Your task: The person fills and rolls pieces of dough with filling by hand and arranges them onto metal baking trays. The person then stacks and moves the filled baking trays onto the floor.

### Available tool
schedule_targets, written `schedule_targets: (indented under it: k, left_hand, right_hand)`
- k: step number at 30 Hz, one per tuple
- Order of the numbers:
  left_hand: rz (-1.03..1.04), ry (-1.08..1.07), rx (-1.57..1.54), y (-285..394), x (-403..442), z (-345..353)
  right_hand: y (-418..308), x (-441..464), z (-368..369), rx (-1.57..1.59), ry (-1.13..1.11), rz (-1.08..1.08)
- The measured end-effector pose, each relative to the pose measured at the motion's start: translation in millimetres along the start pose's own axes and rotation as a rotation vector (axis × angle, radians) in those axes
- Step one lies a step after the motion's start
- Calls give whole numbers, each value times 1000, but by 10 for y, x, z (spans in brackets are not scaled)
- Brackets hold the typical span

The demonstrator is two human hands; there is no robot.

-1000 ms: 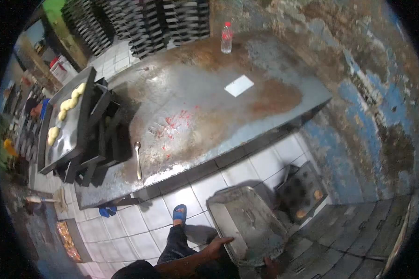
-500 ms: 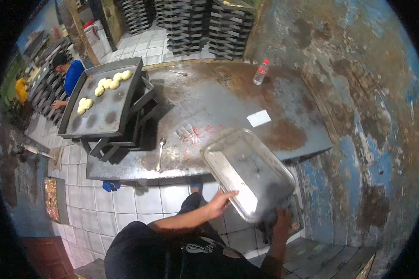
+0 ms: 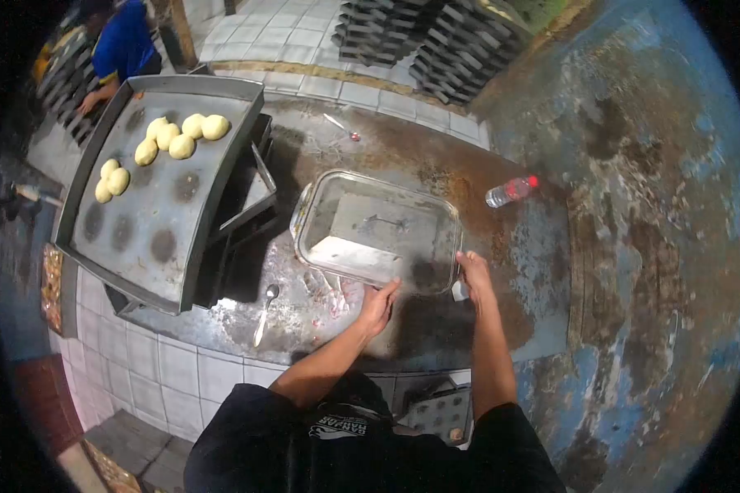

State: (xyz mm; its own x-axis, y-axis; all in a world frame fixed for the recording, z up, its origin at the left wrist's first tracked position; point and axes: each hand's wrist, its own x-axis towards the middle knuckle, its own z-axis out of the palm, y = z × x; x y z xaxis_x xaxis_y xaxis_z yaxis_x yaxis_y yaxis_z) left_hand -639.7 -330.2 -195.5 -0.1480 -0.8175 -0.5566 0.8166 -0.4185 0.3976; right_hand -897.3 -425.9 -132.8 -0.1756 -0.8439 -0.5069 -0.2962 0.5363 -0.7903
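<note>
A rectangular metal tray (image 3: 378,226) with a raised rim is over the worn metal table (image 3: 518,271). My left hand (image 3: 378,306) grips its near edge, thumb on the rim. At the tray's right corner my right hand (image 3: 474,274) holds the rim, its fingers partly hidden. A spoon (image 3: 265,315) lies on the table left of my left hand. The white card (image 3: 460,290) is mostly covered by the tray and my right hand.
On the left, a large baking tray (image 3: 160,238) with several pale dough balls (image 3: 182,146) tops a stack of trays. A bottle (image 3: 511,191) lies right of the metal tray. Another person (image 3: 123,45) stands at the upper left. Dark tray stacks (image 3: 460,53) stand behind the table.
The metal tray has come up from near the floor, in both my hands, and is now over the middle of the table. The view has shifted closer to the table.
</note>
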Motion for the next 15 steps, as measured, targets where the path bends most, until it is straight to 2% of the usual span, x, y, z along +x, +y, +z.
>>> schedule_targets:
  k: [3, 5, 6, 7, 9, 11, 12, 14, 15]
  left_hand:
    - [-71, 81, 26, 84, 45, 187]
    - [-77, 104, 118, 170, -6, 153]
    - [-177, 17, 179, 165, -24, 31]
    - [-275, -71, 239, 184, -44, -48]
    - [-248, 7, 321, 327, -345, 9]
    - [-153, -42, 448, 347, -548, -135]
    - [-143, -36, 467, 374, -656, -153]
    - [-62, 23, 502, 429, -838, -163]
    - [-1, 66, 509, 414, -947, -162]
  right_hand:
    - [326, 745, -25, -37, 72, -103]
    - [671, 1232, -117, -407, 137, -233]
    - [83, 794, -14, -838, 81, -196]
    - [-130, 622, 152, -828, 66, -211]
    - [-342, 416, 421, -606, 553, -1017]
    - [-627, 233, 733, -518, 230, -1019]
    - [-721, 189, 904, -487, 225, -1029]
    - [-914, 138, 1148, -740, -78, -1186]
    - [-976, 242, 1190, -715, -80, -1192]
